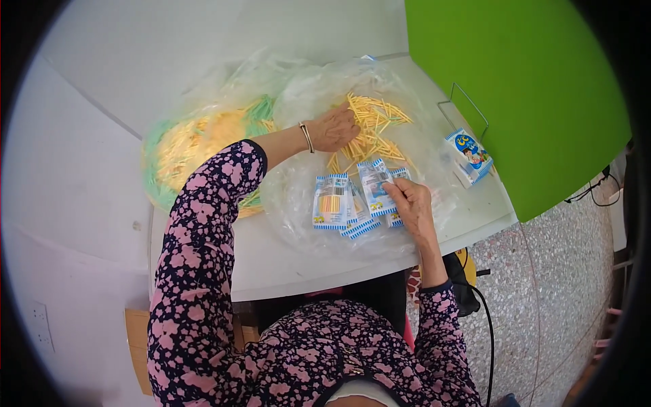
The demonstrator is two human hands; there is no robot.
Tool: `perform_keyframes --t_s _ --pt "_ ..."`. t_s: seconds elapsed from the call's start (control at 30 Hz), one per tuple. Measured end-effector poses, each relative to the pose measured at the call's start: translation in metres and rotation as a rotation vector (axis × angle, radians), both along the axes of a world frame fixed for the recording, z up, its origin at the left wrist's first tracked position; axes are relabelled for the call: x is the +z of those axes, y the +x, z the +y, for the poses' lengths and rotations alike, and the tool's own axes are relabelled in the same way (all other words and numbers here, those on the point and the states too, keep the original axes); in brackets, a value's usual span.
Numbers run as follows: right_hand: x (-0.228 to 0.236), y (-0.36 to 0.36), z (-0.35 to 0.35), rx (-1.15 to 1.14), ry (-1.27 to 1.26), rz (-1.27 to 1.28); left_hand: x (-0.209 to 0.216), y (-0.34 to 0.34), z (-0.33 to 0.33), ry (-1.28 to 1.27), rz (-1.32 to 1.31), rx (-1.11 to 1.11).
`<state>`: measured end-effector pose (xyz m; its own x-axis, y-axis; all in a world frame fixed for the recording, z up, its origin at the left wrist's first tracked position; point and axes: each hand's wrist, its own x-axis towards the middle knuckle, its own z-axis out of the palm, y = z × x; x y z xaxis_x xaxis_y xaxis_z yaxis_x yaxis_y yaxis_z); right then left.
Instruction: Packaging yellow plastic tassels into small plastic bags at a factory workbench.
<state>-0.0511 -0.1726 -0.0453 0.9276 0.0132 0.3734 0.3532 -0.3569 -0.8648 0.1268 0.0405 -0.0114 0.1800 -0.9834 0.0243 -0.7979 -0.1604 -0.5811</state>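
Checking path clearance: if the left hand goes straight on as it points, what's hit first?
Most likely the loose yellow sticks, just right of the left hand; its fingertips look right at the pile's edge, but depth and contact are unclear.

Middle, loose sticks (383, 114) blazing yellow, few pale-green strays among them! Left, bag (207, 132) glowing yellow-orange and green through clear film. Near side, small packets (331, 203) flashing white and light blue, striped blue-and-white along ends, yellow touches on fronts. Over right, single packet (469, 156) bright blue and white, yellow lettering popping. Sleeves (196, 271) all pink blossoms on navy; shirt (319, 339) wearing same print. Bracelet (306, 138) silvery. Right, panel (522, 88) solid lime green! Table (285, 275) whitish, floor (529, 285) speckled grey.
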Motion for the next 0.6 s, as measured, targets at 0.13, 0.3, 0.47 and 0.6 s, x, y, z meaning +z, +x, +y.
perform_keyframes --t_s 0.13,0.3,0.47,0.6 --pt "-0.008 0.000 -0.006 0.025 0.079 0.036 0.008 -0.003 -0.006 -0.202 0.282 0.221" --pt "0.009 0.002 -0.005 0.081 0.540 0.306 0.018 0.000 -0.002 -0.508 0.783 0.389" --pt "0.029 0.014 -0.007 0.054 0.779 0.226 0.033 -0.016 -0.015 -0.678 1.604 0.316" --pt "0.038 0.044 0.008 0.019 0.950 0.168 0.023 -0.029 -0.020 -0.802 2.258 0.763"
